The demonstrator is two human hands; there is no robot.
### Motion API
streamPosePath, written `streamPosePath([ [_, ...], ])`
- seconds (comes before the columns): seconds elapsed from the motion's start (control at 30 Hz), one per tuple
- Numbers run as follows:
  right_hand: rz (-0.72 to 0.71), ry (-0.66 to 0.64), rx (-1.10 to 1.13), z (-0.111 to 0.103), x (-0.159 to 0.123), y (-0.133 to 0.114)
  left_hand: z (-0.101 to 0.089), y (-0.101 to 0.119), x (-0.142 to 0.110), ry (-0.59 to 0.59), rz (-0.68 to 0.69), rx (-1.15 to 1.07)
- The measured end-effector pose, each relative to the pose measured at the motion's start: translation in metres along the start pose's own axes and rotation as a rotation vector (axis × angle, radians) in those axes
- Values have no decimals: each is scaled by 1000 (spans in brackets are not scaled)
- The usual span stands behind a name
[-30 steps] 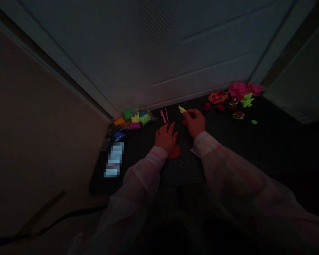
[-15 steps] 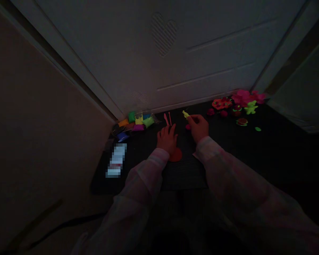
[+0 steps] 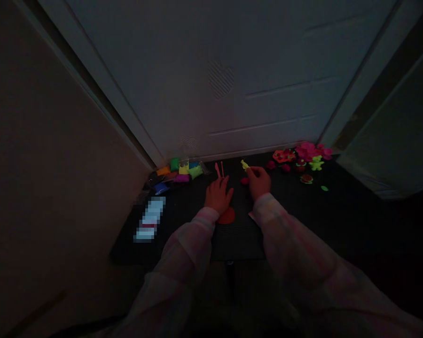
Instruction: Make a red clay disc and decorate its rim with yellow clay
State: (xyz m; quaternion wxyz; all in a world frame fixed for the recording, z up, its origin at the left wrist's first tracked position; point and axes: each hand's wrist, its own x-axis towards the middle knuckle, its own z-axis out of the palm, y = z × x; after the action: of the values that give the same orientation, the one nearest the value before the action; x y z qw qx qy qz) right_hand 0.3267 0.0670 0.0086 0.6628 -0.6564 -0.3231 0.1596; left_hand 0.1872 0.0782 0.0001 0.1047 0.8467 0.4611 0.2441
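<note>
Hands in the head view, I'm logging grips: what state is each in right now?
Left hand: open, fingers slightly spread, nothing visibly held.
Right hand: closed, fingertips pinching a small yellow piece.

No words, labels, brands or numbers can be read. The bright screen [image 3: 150, 218] on the counter [image 3: 192, 225] is blurred into blocks, and the colored packets [image 3: 182, 178] are too small and dim to show any print.

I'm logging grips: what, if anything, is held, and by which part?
The right hand pinches a small yellow piece by its near end; the left hand holds nothing visible.
</note>
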Motion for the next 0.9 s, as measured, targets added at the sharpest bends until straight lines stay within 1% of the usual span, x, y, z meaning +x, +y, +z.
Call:
streamPosePath([
  [0.1, 19, 1, -16, 0, 2, 1, 1, 9, -5, -49, 72, 192],
  [0.17, 20, -8, -19, 0, 1, 0, 0, 11, -5, -52, 102, 221],
  [0.2, 14, -13, -19, 0, 0, -1, 0, 10, -5, -44, 104, 202],
  [0.27, -8, -21, -21, 0, -2, -2, -1, 6, -2, -16, 54, 81],
  [0.33, -39, -27, -28, 0, -2, 0, -1, -2, 3, 11, -71, -158],
  [0.37, -56, -30, -37, 0, -2, 1, -2, -6, 5, 53, -164, -309],
  [0.43, -93, -44, -64, 1, 0, 4, -5, -14, 9, 98, -200, -399],
  [0.5, -134, -73, -104, 1, 0, 6, -10, -21, 6, 107, -199, -456],
  [0.57, -179, -112, -144, 0, -2, 4, -16, -25, -1, 40, -127, -482],
  [0.63, -257, -167, -224, 0, -8, 1, -22, -27, -10, -93, 30, -439],
  [0.7, -381, -254, -390, 0, -14, -2, -26, -28, -18, -220, 185, -334],
  [0.73, -444, -297, -494, 1, -18, -3, -28, -28, -20, -261, 233, -279],
  [0.8, -530, -353, -673, 3, -22, -3, -28, -28, -21, -299, 264, -216],
  [0.9, -548, -362, -765, 4, -24, 0, -28, -29, -18, -325, 274, -268],
])
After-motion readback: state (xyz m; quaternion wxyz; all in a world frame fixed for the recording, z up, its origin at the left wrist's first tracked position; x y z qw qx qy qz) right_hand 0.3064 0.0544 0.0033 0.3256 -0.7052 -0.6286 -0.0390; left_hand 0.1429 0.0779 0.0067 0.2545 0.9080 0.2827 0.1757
